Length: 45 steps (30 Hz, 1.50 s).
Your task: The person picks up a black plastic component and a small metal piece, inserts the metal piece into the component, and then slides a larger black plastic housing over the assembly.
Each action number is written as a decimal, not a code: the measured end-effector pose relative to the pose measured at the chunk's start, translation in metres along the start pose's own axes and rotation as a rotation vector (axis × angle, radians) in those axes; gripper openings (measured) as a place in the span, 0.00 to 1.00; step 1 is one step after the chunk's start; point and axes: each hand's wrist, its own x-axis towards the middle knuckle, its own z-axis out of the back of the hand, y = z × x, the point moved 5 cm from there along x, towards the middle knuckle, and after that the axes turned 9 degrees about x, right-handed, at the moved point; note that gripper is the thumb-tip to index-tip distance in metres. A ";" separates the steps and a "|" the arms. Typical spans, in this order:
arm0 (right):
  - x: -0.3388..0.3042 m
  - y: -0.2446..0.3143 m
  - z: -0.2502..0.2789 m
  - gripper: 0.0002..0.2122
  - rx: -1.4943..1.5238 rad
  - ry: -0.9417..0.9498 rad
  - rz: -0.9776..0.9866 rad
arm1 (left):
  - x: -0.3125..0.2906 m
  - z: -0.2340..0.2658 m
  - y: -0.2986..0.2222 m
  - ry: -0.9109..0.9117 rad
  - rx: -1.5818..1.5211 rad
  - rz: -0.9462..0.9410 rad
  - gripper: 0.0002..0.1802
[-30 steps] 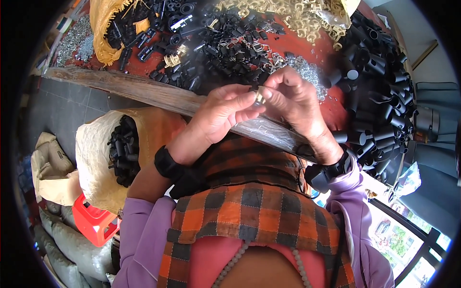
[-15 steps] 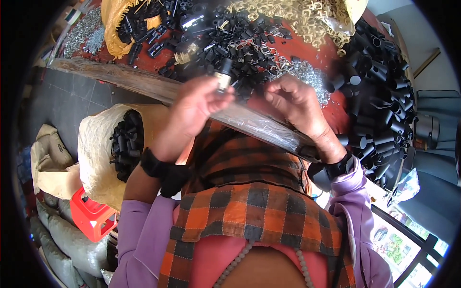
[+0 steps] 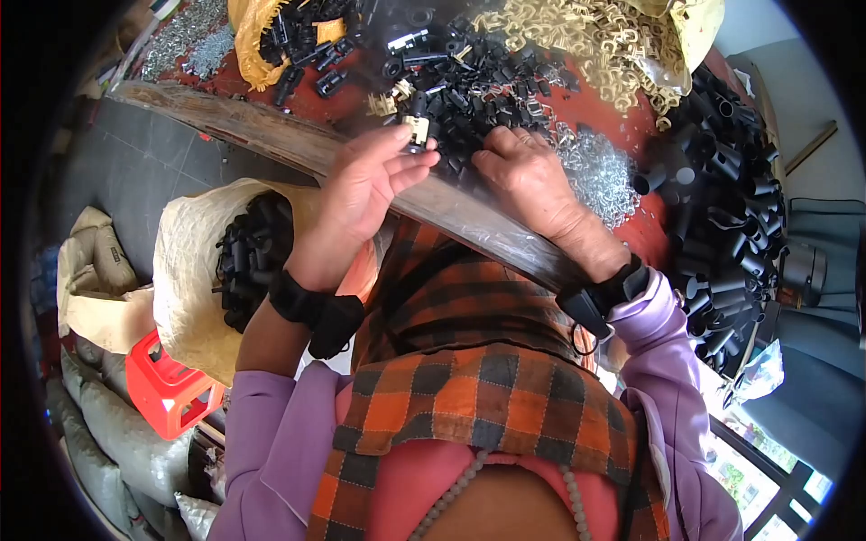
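My left hand (image 3: pixel 363 178) pinches a small part with a black upper end and a cream middle (image 3: pixel 417 129) between thumb and fingers. It holds this part upright just beyond the wooden edge of the table. To its right, my right hand (image 3: pixel 532 185) reaches down at the near side of a heap of small black plastic pieces (image 3: pixel 492 90). Its fingers are curled together, and whatever is between them is hidden. A few cream clips (image 3: pixel 390 99) lie just beyond the left hand.
The red table (image 3: pixel 645 225) has a wooden edge (image 3: pixel 244 117). On it lie cream clips (image 3: pixel 577 41), silvery metal pieces (image 3: pixel 600 176) and black tubes (image 3: pixel 722 162). On the left are a sack of black parts (image 3: pixel 185 261) and a red stool (image 3: pixel 162 388).
My right hand has come down and left to the heap of black pieces, its fingers curling in. The left hand keeps the part upright. The whole view has shifted slightly.
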 end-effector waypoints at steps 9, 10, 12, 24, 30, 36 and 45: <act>-0.019 -0.026 -0.007 0.05 1.314 -0.165 -0.589 | -0.004 -0.016 0.010 0.002 0.080 -0.018 0.11; -0.020 -0.024 -0.005 0.05 1.310 -0.175 -0.584 | -0.005 -0.021 0.012 0.014 0.085 -0.013 0.11; -0.022 -0.016 0.001 0.07 1.461 -0.261 -0.584 | -0.005 -0.029 0.016 0.033 0.099 -0.004 0.12; -0.043 -0.001 0.026 0.09 1.128 -0.453 -0.442 | -0.005 -0.066 0.040 0.176 0.182 0.081 0.14; -0.054 -0.003 0.042 0.08 0.741 -0.415 -0.344 | -0.010 -0.078 0.047 0.264 0.158 0.175 0.15; -0.068 0.001 0.045 0.08 0.690 -0.439 -0.288 | -0.013 -0.086 0.054 0.303 0.215 0.194 0.14; -0.130 -0.033 0.121 0.13 0.365 -0.223 -0.556 | -0.006 -0.069 0.050 0.370 0.204 0.113 0.12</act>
